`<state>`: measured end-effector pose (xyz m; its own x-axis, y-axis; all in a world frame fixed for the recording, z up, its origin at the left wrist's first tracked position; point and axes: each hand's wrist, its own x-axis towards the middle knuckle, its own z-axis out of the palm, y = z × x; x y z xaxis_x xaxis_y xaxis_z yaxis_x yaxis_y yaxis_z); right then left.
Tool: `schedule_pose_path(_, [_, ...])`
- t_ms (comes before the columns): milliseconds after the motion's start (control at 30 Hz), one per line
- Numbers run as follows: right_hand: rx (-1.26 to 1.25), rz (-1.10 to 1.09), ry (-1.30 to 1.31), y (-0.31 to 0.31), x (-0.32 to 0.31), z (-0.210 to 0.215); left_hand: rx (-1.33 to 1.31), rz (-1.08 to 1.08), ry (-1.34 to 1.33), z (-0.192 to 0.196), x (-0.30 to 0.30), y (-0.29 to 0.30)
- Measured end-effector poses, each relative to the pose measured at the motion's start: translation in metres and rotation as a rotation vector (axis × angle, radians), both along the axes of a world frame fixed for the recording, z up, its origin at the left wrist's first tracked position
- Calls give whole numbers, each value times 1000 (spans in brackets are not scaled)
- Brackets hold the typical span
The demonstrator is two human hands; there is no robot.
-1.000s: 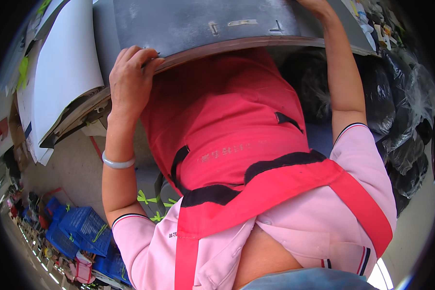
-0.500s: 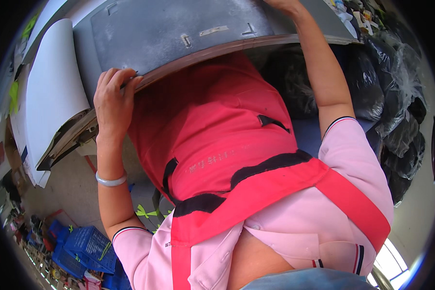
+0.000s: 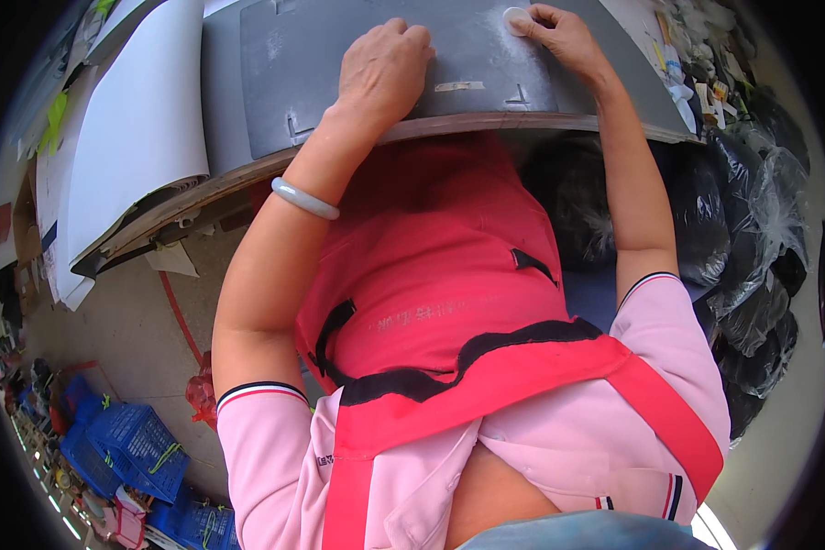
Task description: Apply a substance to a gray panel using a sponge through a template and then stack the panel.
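Note:
A dark grey board (image 3: 339,55) with whitish smudges and small corner slots lies on the work table in front of me. My right hand (image 3: 564,38) is at the board's far right, pinching a small round white disc (image 3: 516,18) between thumb and fingers. Over the middle of the board is my left hand (image 3: 385,73), its fingers curled together. What they hold, if anything, is hidden behind the hand. A pale strip (image 3: 459,87) sits on the board near its front edge, between my hands.
A large curled white sheet (image 3: 142,110) rests at the table's left. Black plastic bags (image 3: 701,174) are piled to the right, below assorted clutter (image 3: 710,92). Blue crates (image 3: 137,449) stand on the floor at lower left. My red apron (image 3: 431,238) reaches under the table edge.
My left hand has left the board's front left corner and moved right, over its middle. My right hand has come lower into view, showing the white disc. The view has shifted slightly.

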<state>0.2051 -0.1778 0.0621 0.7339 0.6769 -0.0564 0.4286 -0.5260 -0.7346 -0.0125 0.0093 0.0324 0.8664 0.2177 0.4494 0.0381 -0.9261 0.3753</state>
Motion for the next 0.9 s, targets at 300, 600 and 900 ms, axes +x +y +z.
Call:
schedule_pose_path(300, [257, -25, -359, -28, -22, -5, 95, 62, -55, -17, 6, -2])
schedule_pose_path(600, [301, 107, 520, -62, -81, 18, 96, 54, -90, -15, 6, -1])
schedule_pose_path(900, [190, 205, 54, -59, -87, 17, 88, 20, -102, -16, 4, 1])
